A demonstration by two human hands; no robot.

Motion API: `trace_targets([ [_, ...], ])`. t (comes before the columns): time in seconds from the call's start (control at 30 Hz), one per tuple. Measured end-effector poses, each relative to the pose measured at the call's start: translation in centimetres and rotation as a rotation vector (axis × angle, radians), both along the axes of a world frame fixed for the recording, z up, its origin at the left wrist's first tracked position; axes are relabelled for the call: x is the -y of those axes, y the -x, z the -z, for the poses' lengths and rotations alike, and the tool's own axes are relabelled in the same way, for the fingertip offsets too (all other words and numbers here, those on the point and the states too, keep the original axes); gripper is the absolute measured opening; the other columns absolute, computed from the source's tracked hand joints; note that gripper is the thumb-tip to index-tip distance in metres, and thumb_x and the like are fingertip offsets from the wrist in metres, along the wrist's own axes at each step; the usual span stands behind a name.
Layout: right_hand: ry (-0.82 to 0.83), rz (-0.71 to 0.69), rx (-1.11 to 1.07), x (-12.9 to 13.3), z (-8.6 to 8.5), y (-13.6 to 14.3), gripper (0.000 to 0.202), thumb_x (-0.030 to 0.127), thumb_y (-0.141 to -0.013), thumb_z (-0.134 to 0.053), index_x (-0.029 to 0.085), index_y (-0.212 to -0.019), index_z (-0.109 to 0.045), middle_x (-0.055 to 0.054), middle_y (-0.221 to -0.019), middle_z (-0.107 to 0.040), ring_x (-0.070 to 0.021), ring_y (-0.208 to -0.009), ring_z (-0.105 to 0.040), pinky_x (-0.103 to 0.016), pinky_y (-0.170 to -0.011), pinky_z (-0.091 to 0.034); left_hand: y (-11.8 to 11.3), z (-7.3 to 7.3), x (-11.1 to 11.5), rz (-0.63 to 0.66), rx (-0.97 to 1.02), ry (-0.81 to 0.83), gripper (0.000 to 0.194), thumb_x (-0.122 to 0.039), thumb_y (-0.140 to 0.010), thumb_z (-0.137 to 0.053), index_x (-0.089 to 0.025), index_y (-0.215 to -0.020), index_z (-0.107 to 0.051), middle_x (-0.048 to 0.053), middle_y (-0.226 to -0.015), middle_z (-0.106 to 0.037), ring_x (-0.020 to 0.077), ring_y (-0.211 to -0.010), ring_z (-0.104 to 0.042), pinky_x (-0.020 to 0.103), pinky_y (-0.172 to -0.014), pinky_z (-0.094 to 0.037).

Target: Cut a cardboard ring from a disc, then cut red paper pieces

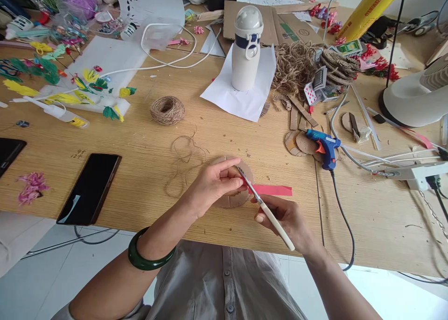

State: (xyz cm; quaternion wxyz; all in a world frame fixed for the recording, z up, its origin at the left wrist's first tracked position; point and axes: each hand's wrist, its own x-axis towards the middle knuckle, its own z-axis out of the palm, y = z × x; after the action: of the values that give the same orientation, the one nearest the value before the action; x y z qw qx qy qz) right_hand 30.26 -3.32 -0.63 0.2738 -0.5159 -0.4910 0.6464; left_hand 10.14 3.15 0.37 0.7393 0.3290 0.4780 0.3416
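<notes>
My left hand (219, 184) pinches the near end of a red strip (273, 190) between thumb and fingers, over a round cardboard disc (231, 201) lying on the table. My right hand (285, 217) grips what look like scissors (276, 224), seen edge-on, with a cream handle and a metal blade. Their blade slants up and left across the strip, its tip beside my left fingertips. Whether the blades are apart cannot be made out. Left of the disc, loose twine (185, 156) trails from a ball of twine (167, 110).
A white bottle (247, 54) stands on white paper behind my hands. To the right are a blue glue gun (325, 147) with its cable, cardboard pieces (304, 142) and a power strip (416, 170). A black phone (89, 188) and a glue bottle (66, 117) lie left.
</notes>
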Motion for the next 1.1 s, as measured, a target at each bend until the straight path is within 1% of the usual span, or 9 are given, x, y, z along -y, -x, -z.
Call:
trace_targets([
  [0.13, 0.001, -0.001, 0.016, -0.1, -0.2, 0.1, 0.029, 0.04, -0.079, -0.076, 0.015, -0.089, -0.065, 0.005, -0.066, -0.032, -0.0096, -0.063, -0.025, -0.027, -0.055, -0.018, 0.2, 0.1, -0.1, 0.019, 0.014, 0.028, 0.076, -0.017, -0.073, -0.077, -0.004, -0.141, -0.047, 0.006, -0.085, -0.074, 0.0176, -0.083, -0.07, 0.036, -0.086, -0.056],
  [0.4, 0.015, -0.017, 0.053, 0.0, 0.0, -0.1, 0.034, 0.047, -0.079, -0.075, 0.015, -0.086, -0.065, 0.004, -0.065, -0.03, -0.0099, -0.063, -0.024, -0.027, -0.054, -0.018, 0.5, 0.3, -0.3, 0.056, -0.01, 0.041, 0.074, -0.018, -0.073, -0.078, -0.008, -0.14, -0.05, 0.005, -0.085, -0.074, 0.0182, -0.083, -0.07, 0.039, -0.088, -0.055],
  [0.53, 0.01, -0.003, 0.07, 0.1, 0.2, -0.1, 0.038, 0.051, -0.078, -0.074, 0.015, -0.089, -0.067, 0.004, -0.064, -0.031, -0.01, -0.061, -0.025, -0.027, -0.053, -0.018, 0.6, 0.1, -0.5, 0.071, -0.021, 0.041, 0.073, -0.016, -0.072, -0.078, -0.008, -0.139, -0.051, 0.005, -0.084, -0.074, 0.0174, -0.082, -0.069, 0.036, -0.084, -0.056],
  [0.7, 0.023, 0.064, 0.069, 0.1, 0.3, -0.9, 0.044, 0.049, -0.076, -0.076, 0.013, -0.1, -0.07, 0.004, -0.064, -0.036, -0.0081, -0.056, -0.027, -0.025, -0.049, -0.019, 0.7, -0.3, -0.7, 0.071, -0.06, 0.073, 0.078, -0.016, -0.074, -0.076, -0.005, -0.144, -0.043, 0.005, -0.083, -0.074, 0.0178, -0.081, -0.071, 0.036, -0.085, -0.057],
  [0.77, 0.027, 0.126, 0.083, 0.1, 0.4, -2.0, 0.049, 0.05, -0.076, -0.076, 0.012, -0.106, -0.07, 0.004, -0.063, -0.039, -0.0071, -0.053, -0.028, -0.025, -0.046, -0.02, 0.8, -0.3, -1.1, 0.089, -0.086, 0.058, 0.072, -0.018, -0.074, -0.077, -0.006, -0.14, -0.049, 0.006, -0.084, -0.075, 0.0181, -0.08, -0.072, 0.037, -0.085, -0.056],
  [0.87, -0.002, 0.267, 0.153, 0.2, 0.8, -4.2, 0.052, 0.051, -0.075, -0.076, 0.012, -0.109, -0.07, 0.004, -0.061, -0.041, -0.0065, -0.049, -0.029, -0.024, -0.042, -0.021, 1.2, -0.2, -3.0, 0.086, -0.133, -0.053, 0.058, -0.022, -0.071, -0.079, -0.008, -0.125, -0.063, 0.007, -0.085, -0.075, 0.0195, -0.08, -0.072, 0.038, -0.084, -0.056],
  [0.93, -0.038, 0.359, 0.214, 0.4, 1.1, -5.6, 0.053, 0.05, -0.072, -0.079, 0.013, -0.109, -0.07, 0.004, -0.06, -0.043, -0.0068, -0.048, -0.03, -0.024, -0.041, -0.022, 1.4, 0.2, -5.1, 0.022, -0.215, -0.181, 0.05, -0.024, -0.069, -0.079, -0.01, -0.116, -0.068, 0.007, -0.084, -0.075, 0.0192, -0.079, -0.071, 0.036, -0.08, -0.057],
  [1.0, -0.062, 0.4, 0.247, 0.7, 1.4, -6.7, 0.053, 0.049, -0.071, -0.08, 0.013, -0.109, -0.069, 0.004, -0.059, -0.043, -0.0071, -0.047, -0.031, -0.024, -0.04, -0.023, 1.5, 0.8, -7.7, -0.046, -0.401, -0.312, 0.034, -0.026, -0.07, -0.076, -0.013, -0.101, -0.074, 0.007, -0.087, -0.074, 0.0164, -0.075, -0.068, 0.031, -0.069, -0.055],
  [1.1, -0.062, 0.406, 0.263, 1.4, 1.9, -7.6, 0.053, 0.05, -0.073, -0.078, 0.013, -0.11, -0.068, 0.004, -0.059, -0.042, -0.0072, -0.047, -0.032, -0.024, -0.04, -0.023, 1.5, 2.3, -11.6, -0.045, -0.666, -0.398, 0.02, -0.022, -0.071, -0.071, -0.016, -0.089, -0.077, 0.006, -0.082, -0.074, 0.0147, -0.068, -0.062, 0.026, -0.057, -0.047],
])
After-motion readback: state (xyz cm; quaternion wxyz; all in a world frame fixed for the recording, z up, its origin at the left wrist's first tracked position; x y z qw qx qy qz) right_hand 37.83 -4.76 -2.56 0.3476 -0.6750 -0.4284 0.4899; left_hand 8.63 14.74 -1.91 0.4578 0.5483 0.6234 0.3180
